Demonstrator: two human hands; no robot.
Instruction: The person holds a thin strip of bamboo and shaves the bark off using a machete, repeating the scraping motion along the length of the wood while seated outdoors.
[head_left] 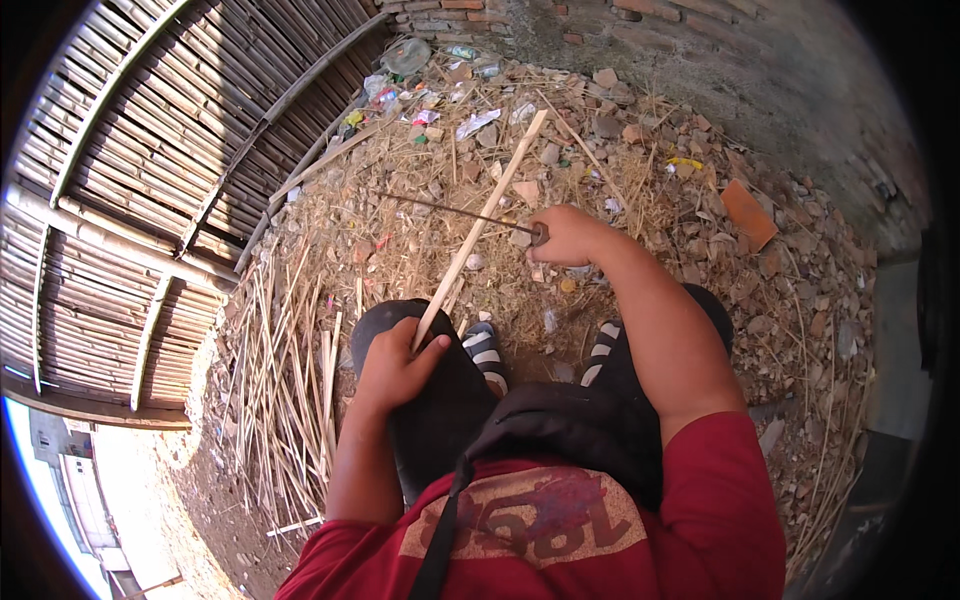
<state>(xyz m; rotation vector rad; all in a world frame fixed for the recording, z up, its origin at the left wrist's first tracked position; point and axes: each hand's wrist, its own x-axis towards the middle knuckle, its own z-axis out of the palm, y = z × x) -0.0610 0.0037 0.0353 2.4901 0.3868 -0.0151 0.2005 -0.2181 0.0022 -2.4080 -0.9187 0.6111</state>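
Observation:
My left hand [400,362] is closed around the lower end of a pale bamboo strip [487,215], beside my left knee. The strip slants away from me, its far end up and to the right. My right hand [567,237] grips the handle of a long, thin, dark-bladed knife [455,209]. Its blade points left and crosses the strip near the middle; whether the two touch, I cannot tell. The fingers of my right hand hide most of the handle.
Many split bamboo strips [285,375] lie in a heap to my left. A bamboo slat wall [140,150] rises at the left, a brick wall [720,70] at the back. Rubble, straw and litter cover the ground, with an orange tile piece [748,214] at the right.

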